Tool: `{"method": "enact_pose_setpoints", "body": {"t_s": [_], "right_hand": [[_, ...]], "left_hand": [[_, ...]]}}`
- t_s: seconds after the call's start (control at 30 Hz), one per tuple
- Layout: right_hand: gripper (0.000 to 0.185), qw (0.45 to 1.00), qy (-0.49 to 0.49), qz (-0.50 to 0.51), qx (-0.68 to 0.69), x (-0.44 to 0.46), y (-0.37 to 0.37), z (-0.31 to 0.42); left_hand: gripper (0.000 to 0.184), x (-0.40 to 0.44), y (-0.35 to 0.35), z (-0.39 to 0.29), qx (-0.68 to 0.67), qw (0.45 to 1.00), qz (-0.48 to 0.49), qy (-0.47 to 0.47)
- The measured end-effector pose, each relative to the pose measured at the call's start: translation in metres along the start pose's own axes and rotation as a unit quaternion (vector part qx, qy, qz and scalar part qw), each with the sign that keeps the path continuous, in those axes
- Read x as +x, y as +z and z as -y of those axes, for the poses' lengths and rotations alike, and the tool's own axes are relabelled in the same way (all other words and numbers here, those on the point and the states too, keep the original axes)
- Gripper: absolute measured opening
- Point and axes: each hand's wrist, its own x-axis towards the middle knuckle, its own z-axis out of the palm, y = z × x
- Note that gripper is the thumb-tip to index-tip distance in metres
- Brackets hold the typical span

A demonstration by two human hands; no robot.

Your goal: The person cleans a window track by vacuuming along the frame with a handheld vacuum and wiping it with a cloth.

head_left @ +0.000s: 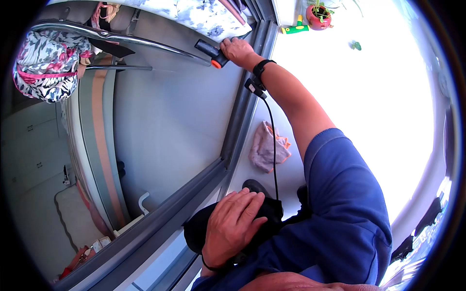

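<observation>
We count 2 hands. Our right hand [237, 51] grasps 1 black tool [217, 54] with an orange end, before the upper part of the window pane [170, 126], near its dark frame [238, 114]. Our left hand [233, 223] lies palm-down on 1 black bundle [195, 229]; we cannot tell whether it grips. Beyond the frame we see 1 grey cloth [263, 148], 1 black cable [274, 160] crossing it, 1 green-and-yellow brush [296, 29] and 1 red pot [319, 21].

Interior beside a window: dark grey frame [194, 185] running diagonally; pale cabinets [29, 133] in dimness at left — a curved metal rail [145, 44] above — and glaring light whitening the right.
</observation>
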Motion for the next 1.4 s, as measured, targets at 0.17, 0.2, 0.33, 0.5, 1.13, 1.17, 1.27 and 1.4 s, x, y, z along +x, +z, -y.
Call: {"method": "enact_pose_setpoints", "body": {"t_s": [0.17,0.2,0.33,0.5,1.13,1.17,1.27,1.4], "right_hand": [[0.025,1.0,-0.005,0.009,0.011,0.009,0.002,0.019],[0.025,1.0,0.01,-0.015,0.008,0.01,0.0,0.018],[0.026,0.997,0.067,-0.03,0.033,0.025,-0.001,0.014],[0.024,0.998,0.056,-0.015,0.034,0.015,0.005,-0.004],[0.017,0.998,-0.051,0.021,-0.021,0.001,-0.006,-0.032],[0.017,0.998,-0.051,0.019,-0.021,0.002,-0.006,-0.032],[0.016,0.997,-0.05,0.051,-0.012,-0.001,0.001,-0.031],[0.016,0.995,-0.098,0.025,-0.005,-0.008,-0.003,-0.032]], "left_hand": [[0.055,0.001,0.0,0.0,0.007,1.0,0.002,-0.002],[0.055,0.001,0.0,0.001,-0.001,1.0,0.004,0.001],[0.055,-0.001,-0.001,0.002,-0.005,1.0,0.009,-0.011],[0.054,-0.002,-0.003,0.001,0.006,1.0,0.018,-0.017],[0.052,0.008,-0.001,-0.003,-0.003,1.0,0.022,0.0],[0.052,0.008,-0.001,-0.003,-0.002,1.0,0.021,0.001],[0.053,0.007,0.0,-0.003,0.006,1.0,0.016,-0.012],[0.054,0.008,-0.001,-0.004,-0.001,1.0,0.016,-0.004]]}}
